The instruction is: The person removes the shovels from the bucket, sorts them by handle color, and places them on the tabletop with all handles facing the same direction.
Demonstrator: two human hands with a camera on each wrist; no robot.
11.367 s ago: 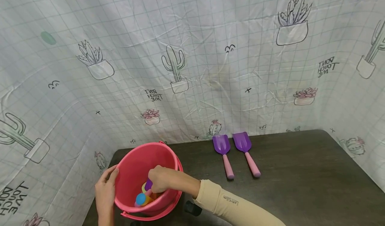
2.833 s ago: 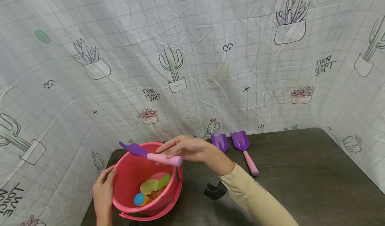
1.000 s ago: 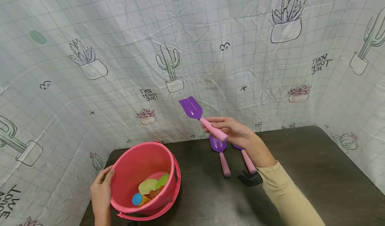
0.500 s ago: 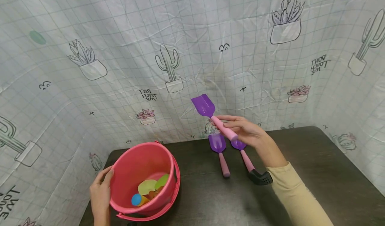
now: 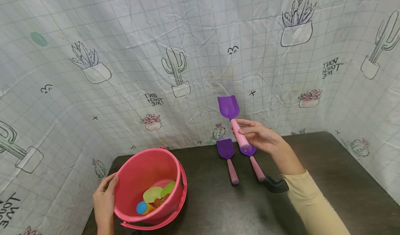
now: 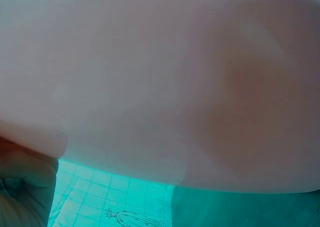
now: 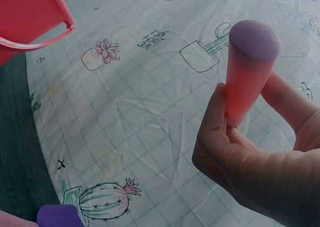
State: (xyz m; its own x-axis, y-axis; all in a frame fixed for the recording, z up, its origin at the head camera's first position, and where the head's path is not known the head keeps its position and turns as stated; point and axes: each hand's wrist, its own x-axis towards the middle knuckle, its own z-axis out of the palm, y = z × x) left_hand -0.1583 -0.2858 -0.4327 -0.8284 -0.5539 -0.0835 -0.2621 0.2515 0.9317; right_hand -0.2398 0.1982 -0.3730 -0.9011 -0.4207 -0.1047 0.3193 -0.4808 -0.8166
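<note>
My right hand [image 5: 257, 136] pinches the pink handle of a toy shovel [image 5: 229, 107] with a purple blade, held up above the table. In the right wrist view the handle's rounded end [image 7: 254, 39] points toward the camera between thumb and fingers. Below it lie two matching shovels, one on the left [image 5: 225, 148] and one on the right [image 5: 257, 168], whose blade is partly covered by the held handle. My left hand [image 5: 105, 196] grips the rim of a pink bucket [image 5: 147, 165], tilted toward me. The bucket's wall fills most of the left wrist view.
Inside the bucket lie a yellow-green piece [image 5: 152, 194], a green piece [image 5: 168, 189], orange pieces and a yellow piece with a blue end [image 5: 142, 207]. A printed cloth [image 5: 200, 54] hangs behind the dark table [image 5: 212, 207]. The bucket's handle hangs down its near side.
My right hand took the shovel out of the bucket, carried it right over the two lying shovels, and turned its blade more upright. My left hand stays on the bucket rim.
</note>
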